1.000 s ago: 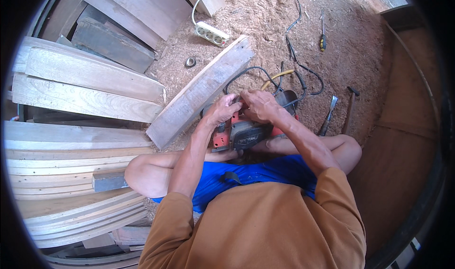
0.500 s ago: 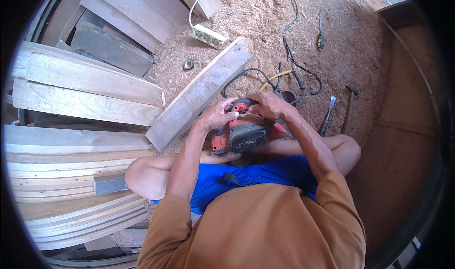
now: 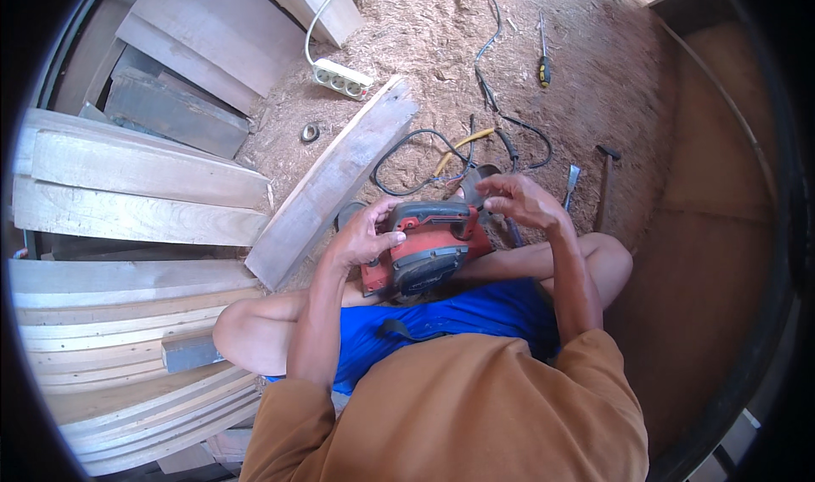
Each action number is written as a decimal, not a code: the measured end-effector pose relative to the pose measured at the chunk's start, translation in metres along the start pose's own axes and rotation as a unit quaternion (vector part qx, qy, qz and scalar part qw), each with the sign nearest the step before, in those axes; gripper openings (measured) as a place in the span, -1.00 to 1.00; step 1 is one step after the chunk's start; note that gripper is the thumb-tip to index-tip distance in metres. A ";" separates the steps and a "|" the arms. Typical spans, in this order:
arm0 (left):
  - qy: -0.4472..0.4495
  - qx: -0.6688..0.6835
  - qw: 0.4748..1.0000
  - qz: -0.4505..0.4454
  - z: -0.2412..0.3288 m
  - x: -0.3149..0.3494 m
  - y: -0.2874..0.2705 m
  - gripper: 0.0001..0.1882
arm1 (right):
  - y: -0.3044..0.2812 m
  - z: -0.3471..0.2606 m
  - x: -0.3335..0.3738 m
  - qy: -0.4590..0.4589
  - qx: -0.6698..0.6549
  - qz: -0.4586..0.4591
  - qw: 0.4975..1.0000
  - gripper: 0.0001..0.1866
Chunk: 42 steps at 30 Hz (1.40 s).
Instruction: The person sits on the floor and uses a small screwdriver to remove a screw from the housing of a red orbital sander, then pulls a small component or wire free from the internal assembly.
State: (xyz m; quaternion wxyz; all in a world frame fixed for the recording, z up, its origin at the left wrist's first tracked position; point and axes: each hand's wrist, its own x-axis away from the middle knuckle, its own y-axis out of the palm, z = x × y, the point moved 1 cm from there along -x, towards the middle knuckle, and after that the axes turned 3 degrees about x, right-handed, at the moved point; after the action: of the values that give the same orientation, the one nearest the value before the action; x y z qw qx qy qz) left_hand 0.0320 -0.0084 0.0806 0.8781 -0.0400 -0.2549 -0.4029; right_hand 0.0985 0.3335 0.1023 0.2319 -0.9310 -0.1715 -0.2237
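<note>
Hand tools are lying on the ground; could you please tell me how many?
3: a screwdriver at the upper right, a chisel-like tool beside the right hand, and a hammer right of that. Others may be hidden near the red power tool.

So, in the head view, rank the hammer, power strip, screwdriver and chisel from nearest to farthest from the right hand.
1. Chisel: just right of the right hand.
2. Hammer: right, beyond the chisel.
3. Screwdriver: farther ahead.
4. Power strip: ahead, well left.
</note>
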 end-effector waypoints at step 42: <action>0.152 -0.346 0.917 -0.125 0.069 -0.033 0.024 -0.60 | 0.086 0.038 0.036 -0.048 -0.565 0.068 0.821 -0.57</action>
State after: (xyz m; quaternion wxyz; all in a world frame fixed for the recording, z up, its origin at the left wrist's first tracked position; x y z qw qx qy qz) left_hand 0.0023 0.0494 0.1275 0.7802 -0.2477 0.0342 -0.5734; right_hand 0.1780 0.2888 0.0591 -0.3289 -0.9175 0.0381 -0.2205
